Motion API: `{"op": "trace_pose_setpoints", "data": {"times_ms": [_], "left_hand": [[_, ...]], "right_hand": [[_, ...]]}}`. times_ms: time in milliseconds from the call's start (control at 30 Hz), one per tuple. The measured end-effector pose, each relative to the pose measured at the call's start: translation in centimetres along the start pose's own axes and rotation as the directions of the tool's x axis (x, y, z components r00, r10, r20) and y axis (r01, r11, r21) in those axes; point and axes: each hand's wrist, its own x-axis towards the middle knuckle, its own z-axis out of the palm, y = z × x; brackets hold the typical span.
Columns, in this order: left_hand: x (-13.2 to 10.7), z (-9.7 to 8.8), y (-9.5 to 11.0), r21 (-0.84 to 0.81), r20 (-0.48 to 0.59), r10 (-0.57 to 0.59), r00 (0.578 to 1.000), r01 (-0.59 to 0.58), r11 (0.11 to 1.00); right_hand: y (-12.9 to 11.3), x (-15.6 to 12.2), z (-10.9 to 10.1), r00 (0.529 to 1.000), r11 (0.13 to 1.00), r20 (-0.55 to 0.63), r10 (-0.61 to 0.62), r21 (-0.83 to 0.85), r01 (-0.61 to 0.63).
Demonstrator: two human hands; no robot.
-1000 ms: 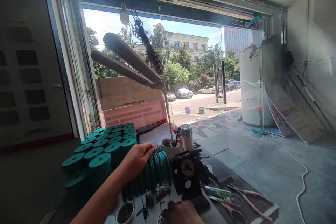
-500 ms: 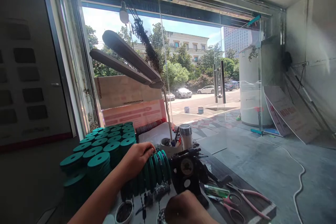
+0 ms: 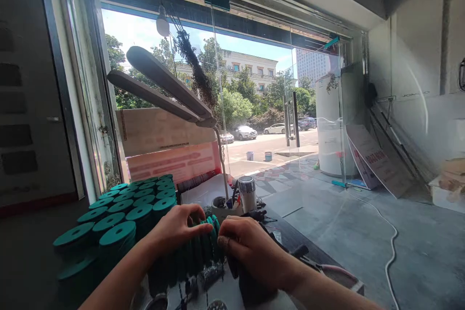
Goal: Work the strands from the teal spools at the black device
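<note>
A row of thin green spools (image 3: 203,244) stands upright on edge in front of me. My left hand (image 3: 183,223) lies over the top of the row, its thumb stretched along the rims and its fingers curled behind them. At the row's right end is my right hand (image 3: 250,244), fingers bent and pressed together against the last spool; what they pinch is hidden. Behind and under the right hand is a black hand-cranked device, mostly covered by it. Below the row sit a cup of small dark pieces (image 3: 157,302) and a second small cup (image 3: 217,305).
Stacks of green spools (image 3: 118,235) crowd the left side. Behind the hands stand a lidded tumbler (image 3: 247,193), a pot holding pens, and a lamp (image 3: 169,89) arching overhead. Pink-handled pliers (image 3: 337,271) lie at the table's right edge. A white cable (image 3: 390,252) crosses the floor.
My right hand has risen from low beside the black device to the right end of the spool row. My left thumb has spread from its fingers. The view has turned right.
</note>
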Motion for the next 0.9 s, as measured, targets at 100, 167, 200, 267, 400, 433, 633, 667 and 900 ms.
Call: {"op": "trace_pose_setpoints", "data": {"times_ms": [100,167,200,267,400,433,633,667,900], "left_hand": [[0.5,-0.3,-0.2,-0.056,0.061,-0.027,0.998,0.031,0.998],[0.9,-0.4,-0.5,-0.094,0.094,-0.033,0.995,0.042,0.995],[1.0,-0.4,-0.7,-0.108,0.103,-0.03,0.994,0.041,0.993],[1.3,-0.4,-1.0,-0.13,0.125,-0.023,0.992,0.039,0.991],[1.5,-0.4,-1.2,-0.144,0.134,-0.021,0.991,0.04,0.989],[1.5,-0.4,-1.2,-0.14,0.133,-0.026,0.991,0.044,0.989],[1.4,-0.4,-0.7,-0.117,0.129,-0.036,0.991,0.051,0.992],[1.4,-0.4,-0.6,-0.117,0.126,-0.036,0.991,0.051,0.992],[1.3,-0.3,-0.9,-0.121,0.132,-0.027,0.991,0.043,0.992]], "right_hand": [[0.2,-0.2,0.3,1.0,1.0,-0.003,-0.016,0.021,0.016],[0.3,-0.3,0.4,0.999,0.999,-0.009,-0.039,0.037,0.039],[0.3,-0.2,0.5,0.999,0.998,-0.015,-0.048,0.042,0.049],[0.4,0.0,0.6,0.998,0.997,-0.019,-0.062,0.044,0.063],[0.7,0.3,0.7,0.997,0.997,-0.023,-0.068,0.034,0.069],[0.8,0.4,0.7,0.997,0.997,-0.023,-0.071,0.035,0.072],[0.9,0.3,0.7,0.998,0.996,-0.028,-0.064,0.066,0.066],[0.9,0.3,0.7,0.998,0.996,-0.027,-0.061,0.065,0.062],[0.8,0.2,0.9,0.998,0.997,-0.042,-0.049,0.061,0.052]]}}
